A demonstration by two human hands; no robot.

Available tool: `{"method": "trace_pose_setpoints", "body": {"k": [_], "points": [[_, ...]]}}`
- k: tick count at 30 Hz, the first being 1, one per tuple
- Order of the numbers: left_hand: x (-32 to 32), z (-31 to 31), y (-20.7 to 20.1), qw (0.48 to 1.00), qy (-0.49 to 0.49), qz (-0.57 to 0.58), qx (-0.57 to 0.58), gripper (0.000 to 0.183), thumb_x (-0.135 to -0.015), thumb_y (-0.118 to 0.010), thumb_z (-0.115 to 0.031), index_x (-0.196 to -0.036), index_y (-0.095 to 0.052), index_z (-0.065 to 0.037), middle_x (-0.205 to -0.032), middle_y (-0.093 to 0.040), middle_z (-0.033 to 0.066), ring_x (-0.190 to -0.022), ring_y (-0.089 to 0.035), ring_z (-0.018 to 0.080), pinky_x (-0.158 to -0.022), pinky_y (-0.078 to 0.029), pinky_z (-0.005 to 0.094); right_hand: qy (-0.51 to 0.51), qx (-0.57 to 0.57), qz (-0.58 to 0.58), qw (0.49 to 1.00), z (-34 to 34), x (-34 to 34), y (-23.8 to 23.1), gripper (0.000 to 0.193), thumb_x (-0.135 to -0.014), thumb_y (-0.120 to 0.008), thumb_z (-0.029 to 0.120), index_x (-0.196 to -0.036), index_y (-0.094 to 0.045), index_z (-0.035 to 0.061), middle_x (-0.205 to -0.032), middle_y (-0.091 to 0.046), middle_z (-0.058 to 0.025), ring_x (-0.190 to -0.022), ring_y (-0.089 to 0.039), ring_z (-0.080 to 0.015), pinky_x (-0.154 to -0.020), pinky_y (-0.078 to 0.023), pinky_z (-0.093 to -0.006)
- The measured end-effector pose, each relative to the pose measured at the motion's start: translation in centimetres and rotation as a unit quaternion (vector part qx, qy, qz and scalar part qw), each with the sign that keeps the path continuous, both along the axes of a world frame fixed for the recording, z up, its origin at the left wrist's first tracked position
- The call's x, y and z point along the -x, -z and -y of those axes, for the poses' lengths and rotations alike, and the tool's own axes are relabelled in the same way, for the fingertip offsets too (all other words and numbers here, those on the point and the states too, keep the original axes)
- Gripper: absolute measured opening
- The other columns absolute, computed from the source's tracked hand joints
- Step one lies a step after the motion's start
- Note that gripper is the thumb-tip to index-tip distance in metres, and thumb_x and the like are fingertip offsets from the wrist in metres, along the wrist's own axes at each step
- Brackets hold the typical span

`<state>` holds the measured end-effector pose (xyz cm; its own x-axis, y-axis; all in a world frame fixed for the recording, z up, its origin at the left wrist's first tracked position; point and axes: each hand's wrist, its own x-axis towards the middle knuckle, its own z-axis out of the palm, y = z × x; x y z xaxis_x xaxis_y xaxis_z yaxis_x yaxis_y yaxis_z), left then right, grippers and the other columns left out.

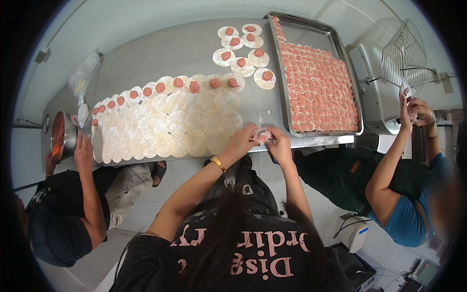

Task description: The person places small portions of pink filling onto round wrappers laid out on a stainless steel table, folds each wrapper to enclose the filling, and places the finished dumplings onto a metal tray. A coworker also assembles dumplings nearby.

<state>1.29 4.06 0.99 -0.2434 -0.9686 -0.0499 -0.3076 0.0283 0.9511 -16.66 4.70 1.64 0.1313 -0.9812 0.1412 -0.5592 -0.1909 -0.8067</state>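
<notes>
One pale, crumpled wrapper (266, 133) partly encloses pink filling (262, 138).

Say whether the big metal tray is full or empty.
Mostly full: pink-filled pieces cover most of the tray; bare metal shows toward its far end.

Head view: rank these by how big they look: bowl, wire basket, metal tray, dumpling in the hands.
Largest to smallest:
1. Metal tray
2. Wire basket
3. Bowl
4. Dumpling

This is apparent size only; nearness and fisheye stretch may mislead.
</notes>
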Motion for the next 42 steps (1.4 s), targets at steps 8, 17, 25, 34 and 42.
{"method": "trace_pose_setpoints", "body": {"k": [8,17,25,34,42], "points": [[0.5,0.5,1.0,0.996,0.064,0.052,0.029,0.033,-0.069,-0.079,-0.014,-0.093,-0.061,-0.001,-0.078,-0.067,0.0142,-0.072,-0.067,0.0251,-0.063,-0.051,0.0344,0.016,-0.063,-0.049,0.997,-0.6,-0.4,-0.4,0.035,-0.066,-0.065,-0.009,-0.099,-0.065,0.0009,-0.090,-0.062,-0.0149,-0.079,-0.062,-0.0332,-0.069,-0.050,-0.0373],[1.1,1.2,0.4,0.986,0.097,0.124,0.058,0.035,-0.067,-0.080,-0.019,-0.090,-0.059,-0.002,-0.074,-0.065,0.0146,-0.069,-0.065,0.0322,-0.061,-0.050,0.0376,0.036,-0.029,-0.051,0.998,-0.6,-0.4,-0.1,0.030,-0.065,-0.062,-0.010,-0.093,-0.065,0.0009,-0.088,-0.061,-0.0162,-0.083,-0.061,-0.0356,-0.070,-0.049,-0.0396],[0.4,1.4,0.5,0.981,0.110,0.132,0.094,0.038,-0.067,-0.079,-0.019,-0.093,-0.056,-0.002,-0.081,-0.064,0.0180,-0.078,-0.062,0.0383,-0.066,-0.048,0.0442,0.009,-0.052,-0.045,0.998,-0.6,0.2,-0.3,0.032,-0.065,-0.061,-0.011,-0.096,-0.064,-0.0005,-0.089,-0.061,-0.0165,-0.085,-0.060,-0.0367,-0.073,-0.049,-0.0406],[0.5,1.6,0.9,0.983,0.094,0.125,0.098,0.033,-0.069,-0.078,-0.016,-0.089,-0.056,-0.002,-0.076,-0.063,0.0171,-0.073,-0.063,0.0363,-0.063,-0.048,0.0425,0.046,-0.056,-0.061,0.996,-1.0,-0.1,-0.4,0.033,-0.065,-0.061,-0.010,-0.096,-0.065,0.0002,-0.087,-0.061,-0.0169,-0.084,-0.060,-0.0371,-0.073,-0.049,-0.0416],[0.6,1.6,1.0,0.981,0.113,0.138,0.075,0.028,-0.073,-0.074,-0.014,-0.092,-0.057,-0.001,-0.086,-0.063,0.0180,-0.078,-0.061,0.0385,-0.069,-0.048,0.0443,0.043,0.049,-0.089,0.994,-0.6,-0.6,0.7,0.037,-0.065,-0.064,-0.012,-0.100,-0.065,0.0003,-0.085,-0.059,-0.0145,-0.073,-0.062,-0.0300,-0.067,-0.051,-0.0357]]}}
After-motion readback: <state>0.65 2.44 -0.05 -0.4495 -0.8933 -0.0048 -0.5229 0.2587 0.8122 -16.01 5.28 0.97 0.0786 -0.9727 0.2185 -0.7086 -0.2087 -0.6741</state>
